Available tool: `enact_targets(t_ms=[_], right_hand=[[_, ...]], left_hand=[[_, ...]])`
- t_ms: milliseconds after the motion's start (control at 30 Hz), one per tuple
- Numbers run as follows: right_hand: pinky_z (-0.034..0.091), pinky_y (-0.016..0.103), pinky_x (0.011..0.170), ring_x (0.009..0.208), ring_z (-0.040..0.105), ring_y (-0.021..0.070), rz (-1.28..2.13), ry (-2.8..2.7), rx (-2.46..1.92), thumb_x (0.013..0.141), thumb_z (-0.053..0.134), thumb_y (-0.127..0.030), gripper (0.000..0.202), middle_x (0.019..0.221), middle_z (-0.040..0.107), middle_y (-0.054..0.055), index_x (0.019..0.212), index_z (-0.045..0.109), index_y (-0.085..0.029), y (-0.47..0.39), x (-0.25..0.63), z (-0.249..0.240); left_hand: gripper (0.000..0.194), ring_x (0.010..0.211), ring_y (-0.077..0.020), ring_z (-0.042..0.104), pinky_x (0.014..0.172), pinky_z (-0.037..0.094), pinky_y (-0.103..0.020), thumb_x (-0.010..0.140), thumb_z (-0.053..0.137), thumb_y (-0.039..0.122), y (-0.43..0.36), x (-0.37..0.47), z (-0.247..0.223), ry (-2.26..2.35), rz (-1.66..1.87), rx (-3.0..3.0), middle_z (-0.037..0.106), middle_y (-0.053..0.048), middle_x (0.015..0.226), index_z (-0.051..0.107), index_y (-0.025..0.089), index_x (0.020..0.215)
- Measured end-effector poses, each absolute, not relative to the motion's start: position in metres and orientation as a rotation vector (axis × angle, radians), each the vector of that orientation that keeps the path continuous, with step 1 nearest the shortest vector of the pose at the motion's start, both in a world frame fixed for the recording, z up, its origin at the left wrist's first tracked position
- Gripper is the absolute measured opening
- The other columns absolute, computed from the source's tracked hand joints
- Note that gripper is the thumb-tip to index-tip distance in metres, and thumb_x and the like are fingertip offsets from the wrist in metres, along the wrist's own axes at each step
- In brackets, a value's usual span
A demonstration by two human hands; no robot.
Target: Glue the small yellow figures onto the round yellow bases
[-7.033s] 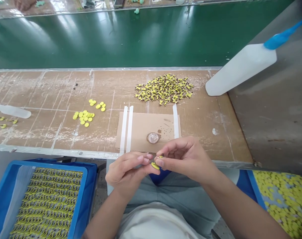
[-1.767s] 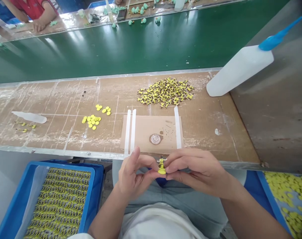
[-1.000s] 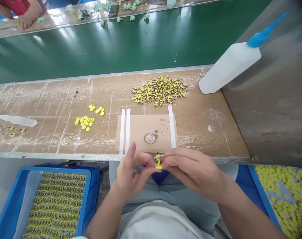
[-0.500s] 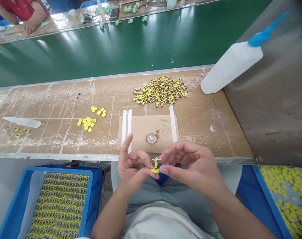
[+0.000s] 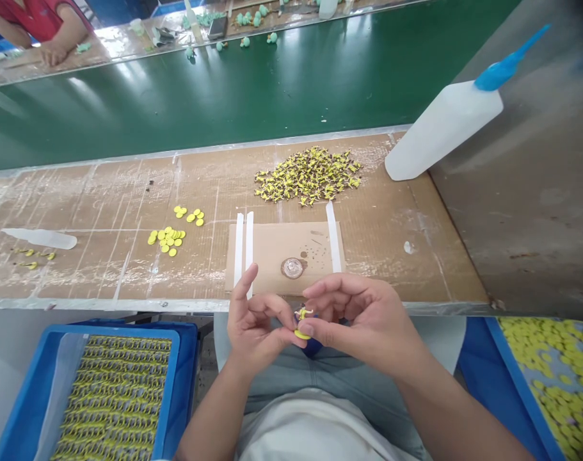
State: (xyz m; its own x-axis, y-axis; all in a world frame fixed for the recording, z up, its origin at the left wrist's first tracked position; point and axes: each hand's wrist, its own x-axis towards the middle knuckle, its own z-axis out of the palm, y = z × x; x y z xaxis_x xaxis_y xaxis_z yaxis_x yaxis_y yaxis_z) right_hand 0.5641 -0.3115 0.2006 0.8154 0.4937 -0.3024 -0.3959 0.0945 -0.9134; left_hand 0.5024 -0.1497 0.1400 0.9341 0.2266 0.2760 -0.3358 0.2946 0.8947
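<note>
Between my hands, just past the table's front edge, is a small yellow figurine on a round yellow base. My left hand pinches the base between thumb and fingertips, its index finger raised. My right hand has its thumb against the figurine and base, fingers curled behind it; the fingertips partly hide the figurine. Beyond them a cardboard sheet taped with white strips bears a round clear disc. Farther back lies a heap of yellow and dark figurines. Yellow discs lie to the left.
A white bottle with a blue nozzle leans at the right wall. A white dropper bottle lies far left. Blue trays of figurines and discs flank my lap. A person's hands rest across the green belt.
My right thumb and fingers have closed in on the figurine, which now appears lower and more covered. The camera view has shifted slightly.
</note>
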Motion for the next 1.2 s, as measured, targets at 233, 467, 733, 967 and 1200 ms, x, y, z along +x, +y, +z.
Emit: enact_targets(t_ms=[233,467,733,967,1200], right_hand=[[0.048,0.017,0.047,0.051,0.059,0.0105,0.679,-0.076,-1.353,0.062,0.097,-0.029,0.037,0.065,0.07,0.001,0.09,0.075,-0.016,-0.311,0.566,0.202],[0.049,0.019,0.048,0.051,0.059,0.0116,0.596,-0.104,-1.4,0.068,0.093,-0.03,0.031,0.064,0.069,0.002,0.089,0.075,-0.016,-0.313,0.565,0.198],[0.052,0.02,0.049,0.052,0.06,0.0119,0.321,-0.167,-1.548,0.073,0.089,-0.026,0.02,0.066,0.069,0.001,0.086,0.075,-0.019,-0.312,0.56,0.19],[0.054,0.024,0.048,0.052,0.063,0.0153,0.332,-0.073,-1.583,0.075,0.088,-0.03,0.02,0.062,0.069,0.001,0.084,0.074,-0.02,-0.302,0.551,0.19],[0.05,0.024,0.039,0.045,0.058,0.0149,0.333,0.011,-1.586,0.07,0.092,-0.034,0.026,0.059,0.065,-0.001,0.082,0.072,-0.023,-0.288,0.544,0.192]], left_hand=[[0.095,0.063,-0.0077,0.065,0.069,0.061,-0.02,0.071,0.09,0.018,-0.147,0.506,0.14,-0.093,0.447,1.281,0.066,0.005,0.074,0.041,0.032,0.151],[0.081,0.071,-0.0131,0.072,0.073,0.064,-0.027,0.069,0.091,0.018,-0.151,0.503,0.145,-0.036,0.643,1.419,0.07,0.003,0.082,0.054,0.029,0.141],[0.069,0.081,-0.018,0.077,0.071,0.066,-0.026,0.067,0.091,0.015,-0.168,0.486,0.146,0.149,0.673,1.389,0.079,-0.002,0.096,0.064,0.028,0.13],[0.061,0.076,-0.0196,0.079,0.076,0.067,-0.028,0.07,0.089,0.011,-0.176,0.483,0.148,0.272,0.675,1.351,0.082,-0.001,0.093,0.067,0.028,0.124],[0.061,0.084,-0.0249,0.079,0.083,0.067,-0.034,0.075,0.085,0.011,-0.175,0.476,0.152,0.336,0.719,1.362,0.081,-0.002,0.093,0.066,0.029,0.131]])
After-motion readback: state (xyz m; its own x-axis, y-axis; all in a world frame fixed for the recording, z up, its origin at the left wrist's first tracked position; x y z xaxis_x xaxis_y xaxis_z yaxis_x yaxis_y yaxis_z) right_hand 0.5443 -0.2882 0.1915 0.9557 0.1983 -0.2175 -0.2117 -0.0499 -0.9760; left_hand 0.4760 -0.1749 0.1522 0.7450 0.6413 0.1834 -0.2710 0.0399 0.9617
